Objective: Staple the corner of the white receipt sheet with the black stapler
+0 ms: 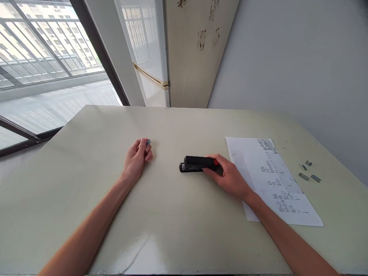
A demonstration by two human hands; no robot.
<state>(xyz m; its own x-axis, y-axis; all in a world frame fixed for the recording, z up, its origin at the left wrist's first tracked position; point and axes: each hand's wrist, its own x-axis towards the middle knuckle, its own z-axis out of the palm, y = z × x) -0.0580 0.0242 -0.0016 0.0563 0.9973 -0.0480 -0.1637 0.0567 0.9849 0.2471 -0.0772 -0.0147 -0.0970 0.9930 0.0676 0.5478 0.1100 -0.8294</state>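
Note:
A black stapler (pixel 197 161) with a red spot near its rear lies on the table, its front end pointing left. My right hand (pixel 228 176) is closed round its rear end, thumb on the near side and fingers on the far side. To the left, my left hand (pixel 137 158) pinches a small grey strip of staples (pixel 148 142) between thumb and fingers, just above the tabletop. Most of that strip is hidden by the fingers. A printed sheet of paper (pixel 253 165) lies to the right, partly under my right wrist and forearm.
Several short staple strips (pixel 304 176) lie on the table (pixel 172 222) right of the paper. A wall (pixel 287 57) borders the table on the right. Beyond the far edge stands a fridge (pixel 189 76) with a handle; a window (pixel 51 46) is at the left.

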